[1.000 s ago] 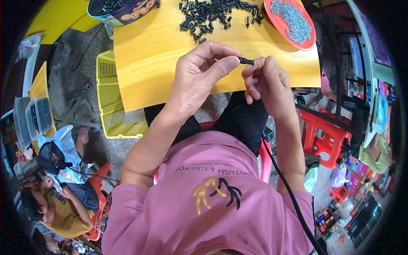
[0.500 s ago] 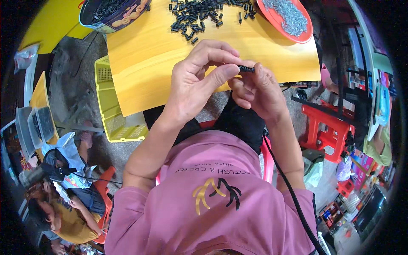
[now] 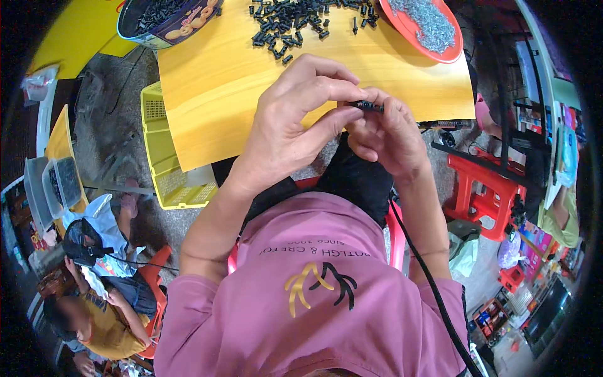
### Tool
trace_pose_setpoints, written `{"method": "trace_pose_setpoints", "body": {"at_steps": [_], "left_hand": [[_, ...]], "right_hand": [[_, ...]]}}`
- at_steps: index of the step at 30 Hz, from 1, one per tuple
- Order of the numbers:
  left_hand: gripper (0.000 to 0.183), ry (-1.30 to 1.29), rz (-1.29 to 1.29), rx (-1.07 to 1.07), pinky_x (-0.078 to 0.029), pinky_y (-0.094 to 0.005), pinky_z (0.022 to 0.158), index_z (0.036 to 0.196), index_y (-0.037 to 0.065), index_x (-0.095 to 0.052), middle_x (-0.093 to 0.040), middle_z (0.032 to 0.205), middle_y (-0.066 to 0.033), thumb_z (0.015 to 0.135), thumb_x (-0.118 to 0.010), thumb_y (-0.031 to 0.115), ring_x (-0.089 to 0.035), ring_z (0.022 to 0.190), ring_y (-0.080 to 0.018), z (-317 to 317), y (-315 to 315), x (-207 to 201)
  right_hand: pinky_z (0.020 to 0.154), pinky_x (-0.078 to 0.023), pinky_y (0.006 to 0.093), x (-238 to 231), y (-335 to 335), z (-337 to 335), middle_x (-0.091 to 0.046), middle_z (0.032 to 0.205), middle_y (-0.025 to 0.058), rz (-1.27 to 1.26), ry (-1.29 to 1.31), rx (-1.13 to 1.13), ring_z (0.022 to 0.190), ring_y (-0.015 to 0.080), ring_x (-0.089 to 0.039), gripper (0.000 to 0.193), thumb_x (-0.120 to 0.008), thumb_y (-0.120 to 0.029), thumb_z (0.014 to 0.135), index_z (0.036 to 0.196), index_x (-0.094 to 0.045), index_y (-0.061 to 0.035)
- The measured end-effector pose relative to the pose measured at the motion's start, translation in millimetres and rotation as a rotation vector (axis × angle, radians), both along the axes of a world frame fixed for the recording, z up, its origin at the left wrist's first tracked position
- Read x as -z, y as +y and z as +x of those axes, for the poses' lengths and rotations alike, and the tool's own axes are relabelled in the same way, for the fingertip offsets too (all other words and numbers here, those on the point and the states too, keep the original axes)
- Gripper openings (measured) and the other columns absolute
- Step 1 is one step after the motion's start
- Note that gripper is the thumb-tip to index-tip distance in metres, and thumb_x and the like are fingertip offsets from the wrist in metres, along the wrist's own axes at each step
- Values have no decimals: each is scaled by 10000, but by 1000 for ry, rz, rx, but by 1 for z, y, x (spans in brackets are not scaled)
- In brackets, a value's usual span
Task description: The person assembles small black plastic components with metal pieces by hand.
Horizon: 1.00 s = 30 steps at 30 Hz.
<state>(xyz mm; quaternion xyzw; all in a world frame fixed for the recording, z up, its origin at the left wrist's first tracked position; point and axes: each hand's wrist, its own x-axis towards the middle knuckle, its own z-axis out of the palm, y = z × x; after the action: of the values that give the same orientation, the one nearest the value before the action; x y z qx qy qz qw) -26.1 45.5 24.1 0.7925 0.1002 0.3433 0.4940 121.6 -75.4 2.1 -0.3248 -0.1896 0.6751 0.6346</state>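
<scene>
Between my two hands, over the near edge of the wooden table, is a small black cylindrical plastic part. My left hand pinches its left end between thumb and fingertips. My right hand grips the other end with thumb and forefinger, its remaining fingers curled below. The fingertips hide both ends of the part. Beyond the hands lies a loose pile of similar black parts. To its right, a red plate holds many small shiny metal pieces.
A round tin filled with black parts stands at the table's far left. A yellow plastic crate is beside the table's left edge. Red stools stand at the right. Another person sits at the lower left. A black cable runs past my right arm.
Both hands have shifted slightly right, carrying the black part with them. My left fingers now cover more of it. The seated person at the left has moved an arm and their head.
</scene>
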Motion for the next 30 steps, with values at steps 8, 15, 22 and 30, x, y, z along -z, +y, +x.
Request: {"method": "trace_pose_setpoints", "body": {"at_steps": [8, 15, 22, 30], "left_hand": [[213, -47, 8, -50, -478, -311, 812, 965, 43, -663, -614, 997, -119, 762, -708, -2, -601, 938, -219, 0, -4, -1], [220, -132, -55, -37, -489, -309, 782, 952, 35, -660, -618, 971, -109, 745, -710, -21, -613, 899, -224, 3, -13, -2], [248, -165, -28, -17, -513, -324, 769, 941, 39, -659, -634, 950, -108, 716, -722, -43, -625, 900, -245, 6, -15, -2], [252, -197, 32, -67, -517, -320, 742, 942, 35, -656, -640, 939, -108, 714, -719, -50, -630, 884, -240, 7, -16, -2]], "right_hand": [[462, -341, 204, 0, -1, 0, -432, 662, -34, -5, 45, -34, 550, 48, -339, 463, -576, -433, 916, 1156, -559, -37], [469, -327, 188, 4, -5, -2, -538, 806, -6, 36, 293, -76, 589, 49, -387, 386, -672, -389, 860, 1070, -554, -88], [502, -386, 227, -3, -6, -9, -570, 865, 5, 34, 207, 3, 708, 105, -529, 377, -703, -378, 836, 1033, -552, -95], [506, -419, 243, -7, 2, -24, -577, 912, 23, 39, 219, 129, 725, 119, -556, 396, -680, -392, 843, 1050, -535, -87]]}}
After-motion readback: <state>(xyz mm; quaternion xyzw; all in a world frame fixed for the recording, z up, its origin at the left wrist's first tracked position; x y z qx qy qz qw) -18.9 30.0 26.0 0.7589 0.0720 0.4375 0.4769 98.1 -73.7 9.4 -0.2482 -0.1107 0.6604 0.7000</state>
